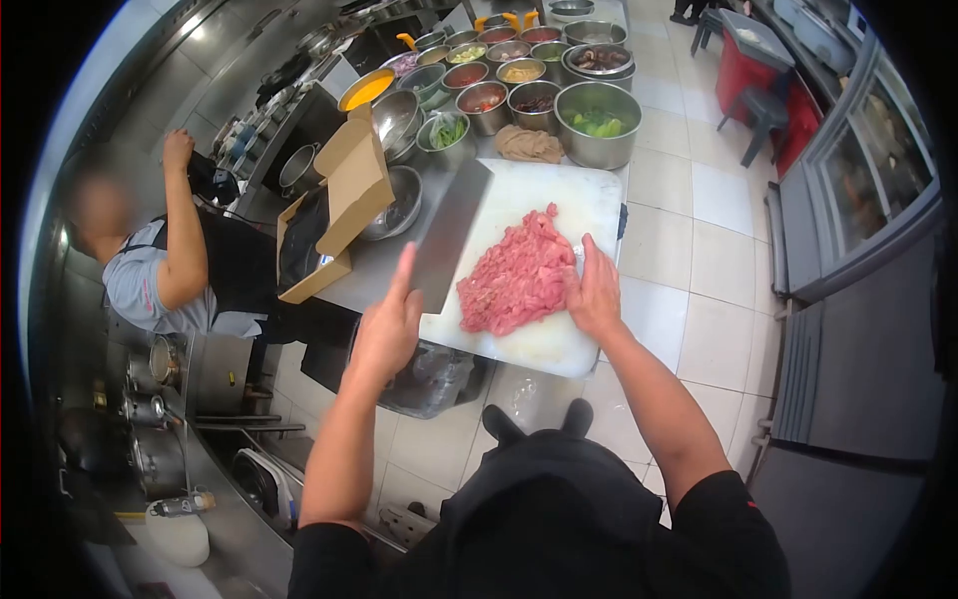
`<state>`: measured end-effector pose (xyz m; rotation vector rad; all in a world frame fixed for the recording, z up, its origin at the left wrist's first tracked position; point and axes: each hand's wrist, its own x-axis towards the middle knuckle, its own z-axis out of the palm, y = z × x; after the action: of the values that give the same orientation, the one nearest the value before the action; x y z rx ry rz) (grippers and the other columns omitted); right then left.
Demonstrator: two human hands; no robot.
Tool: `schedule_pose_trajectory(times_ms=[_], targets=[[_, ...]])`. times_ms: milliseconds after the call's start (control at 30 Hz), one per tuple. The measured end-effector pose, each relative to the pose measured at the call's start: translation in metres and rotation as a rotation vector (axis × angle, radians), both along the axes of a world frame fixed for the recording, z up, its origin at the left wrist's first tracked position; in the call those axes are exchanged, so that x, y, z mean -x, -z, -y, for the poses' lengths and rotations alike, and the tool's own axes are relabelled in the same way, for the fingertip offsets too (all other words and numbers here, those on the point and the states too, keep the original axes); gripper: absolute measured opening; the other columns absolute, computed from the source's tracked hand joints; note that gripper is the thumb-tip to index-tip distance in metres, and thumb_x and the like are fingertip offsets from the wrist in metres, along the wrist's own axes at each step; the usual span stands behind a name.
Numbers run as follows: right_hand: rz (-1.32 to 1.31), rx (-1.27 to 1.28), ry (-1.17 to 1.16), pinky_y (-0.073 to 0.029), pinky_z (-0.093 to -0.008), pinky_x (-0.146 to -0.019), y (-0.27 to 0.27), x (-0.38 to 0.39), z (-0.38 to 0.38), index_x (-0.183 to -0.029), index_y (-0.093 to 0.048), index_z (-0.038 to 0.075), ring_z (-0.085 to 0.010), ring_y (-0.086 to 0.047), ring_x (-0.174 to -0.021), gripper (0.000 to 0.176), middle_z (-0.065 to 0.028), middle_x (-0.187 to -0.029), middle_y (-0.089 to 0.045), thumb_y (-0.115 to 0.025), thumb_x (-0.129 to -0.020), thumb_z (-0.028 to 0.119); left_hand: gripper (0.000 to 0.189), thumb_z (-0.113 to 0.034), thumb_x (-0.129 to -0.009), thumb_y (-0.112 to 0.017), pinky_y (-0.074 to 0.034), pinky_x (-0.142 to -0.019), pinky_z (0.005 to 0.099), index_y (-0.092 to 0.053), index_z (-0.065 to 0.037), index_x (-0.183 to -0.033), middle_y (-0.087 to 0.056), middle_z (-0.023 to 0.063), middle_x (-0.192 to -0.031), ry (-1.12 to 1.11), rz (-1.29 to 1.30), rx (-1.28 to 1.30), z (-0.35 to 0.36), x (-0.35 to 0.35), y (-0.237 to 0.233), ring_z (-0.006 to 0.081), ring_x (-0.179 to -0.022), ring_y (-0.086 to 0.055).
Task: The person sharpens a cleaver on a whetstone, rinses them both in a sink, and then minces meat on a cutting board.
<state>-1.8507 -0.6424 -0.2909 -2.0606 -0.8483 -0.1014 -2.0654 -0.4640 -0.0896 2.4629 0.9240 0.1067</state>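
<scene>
A flat heap of chopped raw meat [517, 275] lies on the white cutting board [597, 200]. My left hand [387, 324] is wrapped round the handle of a broad cleaver [451, 240], index finger stretched along it, and the blade is over the board's left edge, beside the meat. At the heap's right side, my right hand [596, 290] touches the meat with its fingers spread, holding nothing. A crumpled brown cloth [528, 145] sits just beyond the board's far edge.
Many metal bowls of ingredients, one with green vegetables [599, 122], stand behind the board. An open cardboard box [356, 185] is at the left. Beyond it stands a co-worker [170, 250] with one arm raised. A glass-fronted fridge [868, 170] is on the right.
</scene>
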Motion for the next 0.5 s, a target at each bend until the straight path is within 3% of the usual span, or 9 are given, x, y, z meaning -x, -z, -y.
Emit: schedule_pose_trajectory(times_ms=[33,67,100,133,167,267,300,400,500], targets=[[-0.002,0.006,0.001,-0.027,-0.049,-0.115,-0.002,-0.001,0.0,-0.148,-0.032,-0.005,-0.0408,-0.043,-0.132,0.073,-0.0266,-0.142,-0.046,-0.045,-0.1,0.048,0.067,-0.014,-0.099,-0.045,-0.051,-0.066,0.0469,-0.016,-0.027,-0.158,-0.066,0.0267,-0.081,-0.028,0.073,-0.042,0.002,0.006,0.012,0.045,-0.074,-0.065],[0.0,0.012,0.001,-0.026,-0.0491,-0.115,-0.004,-0.003,0.001,-0.148,-0.032,-0.005,-0.0407,-0.042,-0.133,0.073,-0.0264,-0.142,-0.046,-0.044,-0.1,0.049,0.068,-0.013,-0.099,-0.044,-0.052,-0.07,0.0479,-0.015,-0.028,-0.158,-0.065,0.0309,-0.082,-0.073,0.004,-0.076,0.006,0.01,0.03,0.0466,-0.078,-0.066],[-0.001,0.02,-0.002,-0.026,-0.0491,-0.116,-0.006,-0.002,0.002,-0.147,-0.032,-0.005,-0.0406,-0.042,-0.133,0.073,-0.0263,-0.143,-0.046,-0.043,-0.1,0.049,0.068,-0.013,-0.098,-0.046,-0.05,-0.073,0.0503,-0.016,-0.028,-0.158,-0.064,0.0311,-0.08,0.045,-0.136,-0.154,-0.009,0.019,0.065,0.0485,-0.079,-0.065],[-0.002,0.026,-0.005,-0.025,-0.0491,-0.116,-0.006,0.0,0.001,-0.147,-0.032,-0.005,-0.0405,-0.042,-0.134,0.073,-0.0261,-0.143,-0.045,-0.043,-0.1,0.049,0.069,-0.014,-0.097,-0.047,-0.049,-0.075,0.0526,-0.017,-0.028,-0.157,-0.064,0.0313,-0.079,0.165,-0.278,-0.231,-0.011,0.019,0.068,0.0505,-0.08,-0.064],[-0.006,0.028,-0.02,-0.025,-0.049,-0.116,-0.004,0.003,0.001,-0.147,-0.033,-0.005,-0.0404,-0.041,-0.134,0.073,-0.026,-0.143,-0.045,-0.043,-0.1,0.049,0.068,-0.016,-0.097,-0.046,-0.049,-0.077,0.0532,-0.017,-0.03,-0.157,-0.064,0.0326,-0.082,0.165,-0.33,-0.154,-0.015,0.02,0.069,0.0507,-0.082,-0.064],[-0.006,0.023,-0.003,-0.025,-0.0489,-0.117,0.0,-0.002,0.003,-0.147,-0.033,-0.005,-0.0401,-0.041,-0.135,0.072,-0.0255,-0.144,-0.045,-0.042,-0.101,0.049,0.067,-0.019,-0.098,-0.045,-0.049,-0.079,0.0536,-0.017,-0.031,-0.157,-0.065,0.0333,-0.087,0.017,-0.089,0.012,-0.004,0.025,0.041,0.0504,-0.084,-0.064],[-0.002,0.019,-0.007,-0.024,-0.0488,-0.117,0.0,-0.001,0.003,-0.147,-0.032,-0.005,-0.04,-0.04,-0.135,0.071,-0.0255,-0.144,-0.045,-0.042,-0.101,0.048,0.066,-0.019,-0.098,-0.045,-0.049,-0.079,0.0543,-0.018,-0.032,-0.157,-0.065,0.033,-0.09,-0.035,0.023,0.028,0.0,0.027,0.051,0.0505,-0.084,-0.064],[-0.005,0.039,-0.019,-0.024,-0.0485,-0.117,-0.006,-0.001,0.0,-0.148,-0.031,-0.005,-0.0398,-0.04,-0.135,0.071,-0.0251,-0.145,-0.044,-0.042,-0.101,0.047,0.066,-0.016,-0.099,-0.046,-0.047,-0.076,0.055,-0.018,-0.032,-0.157,-0.066,0.0328,-0.088,0.195,-0.327,-0.066,-0.022,0.03,0.073,0.0512,-0.083,-0.063],[-0.017,0.043,0.001,-0.023,-0.0481,-0.118,-0.006,-0.003,0.0,-0.149,-0.029,-0.004,-0.0393,-0.04,-0.136,0.072,-0.025,-0.146,-0.044,-0.041,-0.101,0.048,0.065,-0.019,-0.099,-0.045,-0.048,-0.078,0.0557,-0.017,-0.032,-0.157,-0.065,0.0339,-0.088,0.091,-0.162,-0.004,-0.018,0.02,0.039,0.0516,-0.087,-0.063]])
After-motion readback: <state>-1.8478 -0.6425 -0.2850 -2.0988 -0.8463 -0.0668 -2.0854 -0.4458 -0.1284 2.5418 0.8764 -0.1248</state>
